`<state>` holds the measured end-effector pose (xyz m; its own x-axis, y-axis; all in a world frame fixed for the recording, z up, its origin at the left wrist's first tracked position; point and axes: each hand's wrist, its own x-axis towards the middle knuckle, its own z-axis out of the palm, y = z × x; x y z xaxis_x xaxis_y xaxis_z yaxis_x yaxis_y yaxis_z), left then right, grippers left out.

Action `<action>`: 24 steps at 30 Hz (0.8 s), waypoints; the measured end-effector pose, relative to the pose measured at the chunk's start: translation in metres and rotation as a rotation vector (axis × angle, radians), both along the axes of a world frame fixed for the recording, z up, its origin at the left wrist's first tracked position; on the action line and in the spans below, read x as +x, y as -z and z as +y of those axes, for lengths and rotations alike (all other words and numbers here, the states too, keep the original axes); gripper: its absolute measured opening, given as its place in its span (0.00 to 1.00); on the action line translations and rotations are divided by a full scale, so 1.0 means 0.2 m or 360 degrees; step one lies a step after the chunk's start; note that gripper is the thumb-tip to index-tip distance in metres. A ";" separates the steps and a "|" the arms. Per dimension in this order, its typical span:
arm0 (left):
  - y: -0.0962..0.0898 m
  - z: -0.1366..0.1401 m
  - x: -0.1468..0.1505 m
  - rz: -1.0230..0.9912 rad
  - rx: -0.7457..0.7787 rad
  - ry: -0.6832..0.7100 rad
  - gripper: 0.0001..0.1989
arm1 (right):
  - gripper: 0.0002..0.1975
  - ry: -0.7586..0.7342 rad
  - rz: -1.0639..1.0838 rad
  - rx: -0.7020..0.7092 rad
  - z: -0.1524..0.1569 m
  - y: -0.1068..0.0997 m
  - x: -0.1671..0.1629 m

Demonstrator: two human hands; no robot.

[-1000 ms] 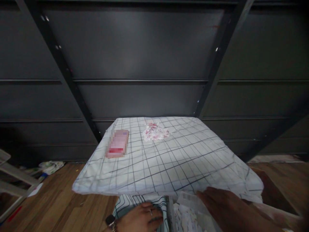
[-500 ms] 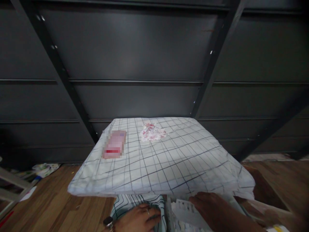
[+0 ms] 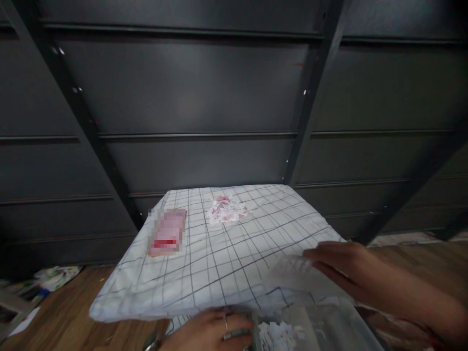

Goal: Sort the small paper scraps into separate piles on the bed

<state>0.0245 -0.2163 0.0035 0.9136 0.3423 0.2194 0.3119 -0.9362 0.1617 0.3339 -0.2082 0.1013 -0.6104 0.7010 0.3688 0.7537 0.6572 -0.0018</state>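
Note:
My right hand is over the right front of the cloth-covered table, its fingers pinching a thin whitish sheet with faint dark marks. Motion blurs the sheet. Below the table's front edge, an open clear plastic bin holds small white paper scraps. My left hand, with a ring and a watch, is at the bin's left side. Its fingers are curled around a dark greenish edge that I cannot make out. A heap of white and pink paper scraps lies on the table.
A pixelated pink flat object lies on the table's left. Behind the table stands a dark panelled wall. On the wooden floor at the far left are a patterned cloth and a pale wooden frame.
My right hand has come up out of the bin with the sheet, up and to the right over the table. My left hand has curled by the bin. The view has tilted slightly up.

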 end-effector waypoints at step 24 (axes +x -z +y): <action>0.00 1.07 -0.10 0.0060 -0.0001 -0.1522 0.34 | 0.18 0.0327 0.0053 0.0278 1.13 0.08 -0.26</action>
<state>0.0036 -0.0029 0.0041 0.2538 0.9474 0.1950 0.9495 -0.2824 0.1364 0.2826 0.0185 0.0858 -0.4472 0.7331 0.5124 0.8728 0.4828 0.0709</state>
